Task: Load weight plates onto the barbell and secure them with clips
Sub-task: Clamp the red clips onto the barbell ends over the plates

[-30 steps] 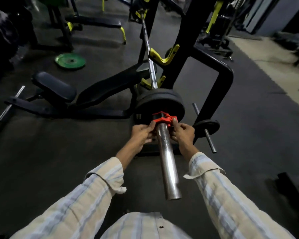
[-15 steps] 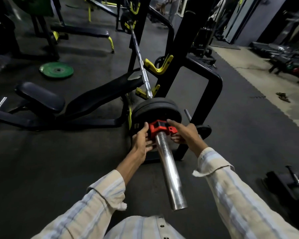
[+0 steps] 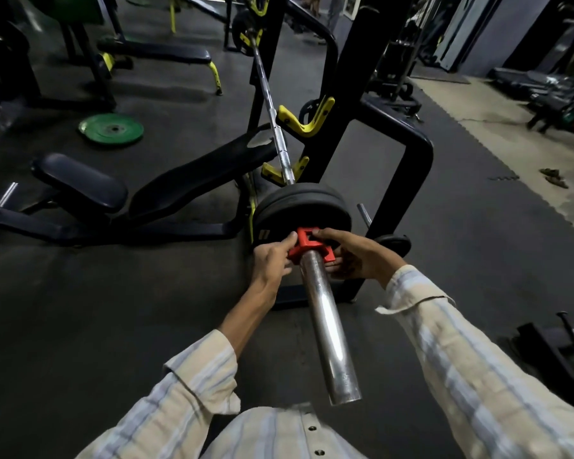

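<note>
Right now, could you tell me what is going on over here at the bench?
A person is fitting a red clip onto the barbell sleeve, right up against the black weight plates already loaded. The left hand and the right hand both grip the clip from either side. The bar rests in the rack's yellow hooks. Whether the clip is locked cannot be told.

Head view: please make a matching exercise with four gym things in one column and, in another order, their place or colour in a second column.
Things:
1. clip
2. green plate
3. black plates
4. right hand

Descriptions:
A. flat on the floor, far left
B. red, on the barbell sleeve
C. touching the clip from the right side
D. stacked on the barbell, just beyond the clip

Pairs: 1-B, 2-A, 3-D, 4-C
</note>
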